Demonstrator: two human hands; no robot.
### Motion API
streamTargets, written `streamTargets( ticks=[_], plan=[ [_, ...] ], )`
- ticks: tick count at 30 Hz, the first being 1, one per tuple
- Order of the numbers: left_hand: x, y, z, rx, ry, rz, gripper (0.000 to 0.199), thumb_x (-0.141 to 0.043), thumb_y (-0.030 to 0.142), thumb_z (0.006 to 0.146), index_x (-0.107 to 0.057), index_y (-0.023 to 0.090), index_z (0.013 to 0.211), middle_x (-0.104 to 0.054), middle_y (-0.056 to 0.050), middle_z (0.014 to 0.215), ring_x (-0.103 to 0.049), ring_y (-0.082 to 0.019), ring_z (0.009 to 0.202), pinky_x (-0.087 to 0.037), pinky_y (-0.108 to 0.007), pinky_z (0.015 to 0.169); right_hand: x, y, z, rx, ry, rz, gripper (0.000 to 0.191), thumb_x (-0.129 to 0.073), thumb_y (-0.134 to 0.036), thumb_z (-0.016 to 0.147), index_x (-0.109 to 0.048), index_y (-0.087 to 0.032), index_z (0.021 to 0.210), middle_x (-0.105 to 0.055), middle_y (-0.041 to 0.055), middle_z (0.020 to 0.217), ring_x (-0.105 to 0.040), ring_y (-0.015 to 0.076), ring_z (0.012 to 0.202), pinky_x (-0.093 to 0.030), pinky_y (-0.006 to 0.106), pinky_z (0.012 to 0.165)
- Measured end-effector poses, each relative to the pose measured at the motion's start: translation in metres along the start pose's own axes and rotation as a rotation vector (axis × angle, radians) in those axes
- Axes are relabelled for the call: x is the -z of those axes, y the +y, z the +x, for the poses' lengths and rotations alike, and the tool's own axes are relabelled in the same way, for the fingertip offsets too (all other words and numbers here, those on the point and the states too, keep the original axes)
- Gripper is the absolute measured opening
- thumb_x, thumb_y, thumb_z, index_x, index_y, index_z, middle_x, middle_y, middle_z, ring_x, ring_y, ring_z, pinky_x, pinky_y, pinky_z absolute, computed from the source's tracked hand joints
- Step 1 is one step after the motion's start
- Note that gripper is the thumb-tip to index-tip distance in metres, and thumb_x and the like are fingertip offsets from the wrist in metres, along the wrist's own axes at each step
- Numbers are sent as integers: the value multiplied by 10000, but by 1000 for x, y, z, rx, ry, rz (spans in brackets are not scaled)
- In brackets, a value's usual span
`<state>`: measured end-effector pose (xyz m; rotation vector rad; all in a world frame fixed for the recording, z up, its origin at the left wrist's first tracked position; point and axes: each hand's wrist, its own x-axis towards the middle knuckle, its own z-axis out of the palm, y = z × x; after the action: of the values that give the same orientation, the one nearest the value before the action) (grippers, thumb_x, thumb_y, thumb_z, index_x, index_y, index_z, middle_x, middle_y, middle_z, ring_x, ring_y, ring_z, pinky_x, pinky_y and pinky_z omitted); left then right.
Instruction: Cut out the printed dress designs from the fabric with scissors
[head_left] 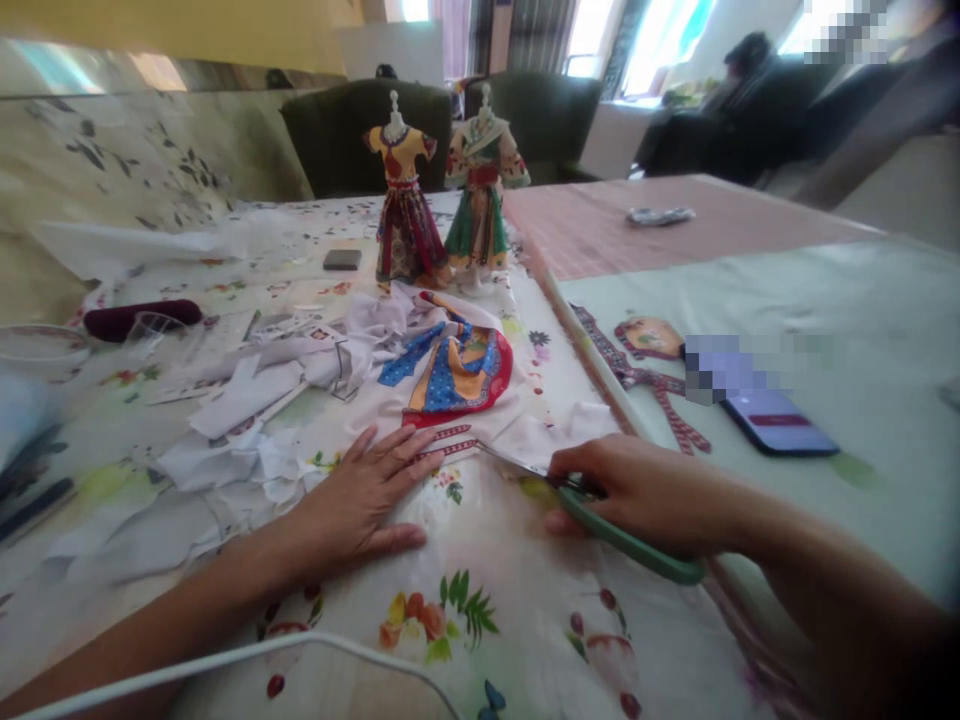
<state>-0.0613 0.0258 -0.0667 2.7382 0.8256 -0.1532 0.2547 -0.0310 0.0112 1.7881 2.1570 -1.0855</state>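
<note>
Two narrow red patterned strips (pixel 459 447) lie in front of you on the flowered table covering (pixel 525 610), just past the fingertips of your left hand (pixel 379 485); that hand lies flat, palm down, fingers extended and thumb out to the side, gripping nothing; your right hand (pixel 622 485) is curled around the green-handled scissors (pixel 637 545), their tips at the right end of the lower strip; you cannot tell how far the blades are parted. Just beyond the strips sits a bunched white cloth printed in blue, orange and red (pixel 469 365); white scraps (pixel 225 470) spread to your left; a phone (pixel 784 415) lies to your right, beside cut patterned pieces (pixel 654 380); farther back stand a yellow-topped doll dress (pixel 405 205) and a green-skirted doll dress (pixel 480 215), side by side.
</note>
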Motion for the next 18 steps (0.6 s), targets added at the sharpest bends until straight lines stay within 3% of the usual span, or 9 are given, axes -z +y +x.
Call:
streamTargets(
  ticks=[6, 10, 12, 15, 18],
  plan=[
    [-8, -6, -2, -50, 66, 49, 759, -440, 635, 956, -233, 306, 1608, -252, -92, 1679, -240, -327, 1535, -46, -550, 1240, 2, 4, 5, 6, 2, 9, 419, -638, -601, 825, -745, -205, 907, -749, 96, 874, -664, 281, 789, -410, 337, 643],
    [-7, -5, -2, -48, 83, 9, 773, -488, 629, 938, -288, 277, 1596, -289, -128, 1663, -242, -354, 1532, -102, -585, 1233, -4, 2, 5, -1, 56, -38, 338, -669, -538, 809, -749, -214, 865, -764, 99, 875, -682, 300, 820, -405, 340, 646],
    [-3, -1, -3, -41, 152, -74, 779, -548, 614, 914, -343, 255, 1575, -325, -147, 1645, -266, -364, 1520, -138, -587, 1231, -11, -3, 2, -19, 108, -87, 290, -662, -481, 815, -763, -220, 893, -776, 110, 897, -696, 316, 846, -405, 349, 654],
    [7, 6, -6, 31, 445, -287, 581, -552, 481, 952, -485, 234, 1474, -500, -142, 1528, -417, -311, 1436, -280, -499, 1203, -24, -15, -3, -73, 173, -203, 249, -613, -377, 832, -768, -206, 924, -789, 140, 924, -718, 345, 871, -401, 361, 646],
    [23, 9, -9, 232, 809, -431, 376, -534, 359, 964, -594, 214, 1306, -673, -93, 1255, -606, -231, 1190, -436, -386, 1067, -33, -24, -7, -127, 206, -316, 260, -595, -344, 832, -763, -188, 954, -793, 172, 953, -730, 373, 895, -396, 365, 631]
  ],
)
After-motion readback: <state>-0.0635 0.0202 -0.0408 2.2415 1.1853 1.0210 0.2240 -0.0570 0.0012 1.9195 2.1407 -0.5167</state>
